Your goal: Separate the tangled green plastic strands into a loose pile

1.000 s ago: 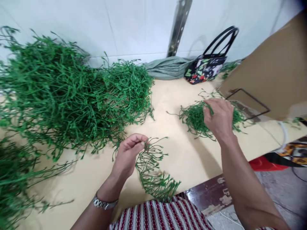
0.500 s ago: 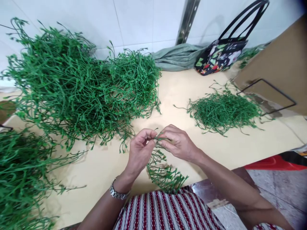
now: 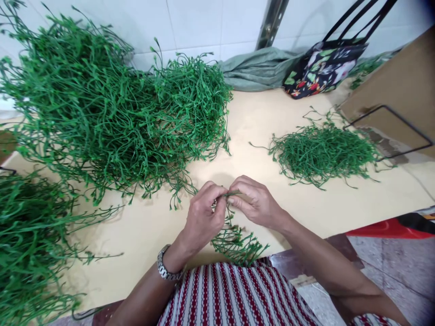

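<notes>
My left hand [image 3: 204,215], with a metal-band watch on its wrist, is closed in a pinch on a thin green artificial plant stem. Facing it, my right hand [image 3: 256,203] pinches the same thin green stem [image 3: 234,194], and the fingertips of both hands nearly meet. Below my fingers hangs a strand of small green sprigs [image 3: 239,244], reaching down to the table edge by my striped top. Just where the stem joins the strand is partly hidden by my fingers.
A large heap of green stems [image 3: 112,117] covers the table's back left; another pile [image 3: 30,244] lies at the near left. A smaller pile [image 3: 326,151] sits at right, beside a cardboard box [image 3: 401,86] and black wire frame. A floral bag [image 3: 322,68] leans against the wall.
My left hand has rolled over, so its back now faces up and its fingers curl over the stem. My right hand keeps its pinch. The view has shifted slightly.
</notes>
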Demonstrator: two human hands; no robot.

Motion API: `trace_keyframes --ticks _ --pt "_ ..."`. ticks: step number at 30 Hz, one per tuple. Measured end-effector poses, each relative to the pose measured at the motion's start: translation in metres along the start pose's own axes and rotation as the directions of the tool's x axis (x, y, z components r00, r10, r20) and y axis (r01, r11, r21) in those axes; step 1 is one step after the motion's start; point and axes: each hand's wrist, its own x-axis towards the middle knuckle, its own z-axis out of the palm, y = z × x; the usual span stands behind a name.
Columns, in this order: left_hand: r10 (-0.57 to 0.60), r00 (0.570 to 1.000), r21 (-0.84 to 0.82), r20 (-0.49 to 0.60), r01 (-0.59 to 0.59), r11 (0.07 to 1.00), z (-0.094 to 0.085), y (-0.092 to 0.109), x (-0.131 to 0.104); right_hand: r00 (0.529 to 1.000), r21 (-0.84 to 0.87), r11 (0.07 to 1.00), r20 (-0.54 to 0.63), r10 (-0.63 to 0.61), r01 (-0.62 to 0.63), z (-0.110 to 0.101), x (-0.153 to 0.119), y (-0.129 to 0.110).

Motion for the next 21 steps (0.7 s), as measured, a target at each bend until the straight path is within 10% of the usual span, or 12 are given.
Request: trace_keyframes --ticks 5,21 --pt "0.04 0.993 0.102 0.108 -0.051 0.993 -0.004 0.001 -0.001 0.975 -0.248 0.952 0.169 -0.142 0.181 -0.008 0.001 0.004" --pt "0.041 0.948 -0.175 0.315 0.015 0.984 -0.022 -0.001 0.002 0.876 -0.131 0.948 0.437 -0.206 0.289 -0.029 0.004 0.004"
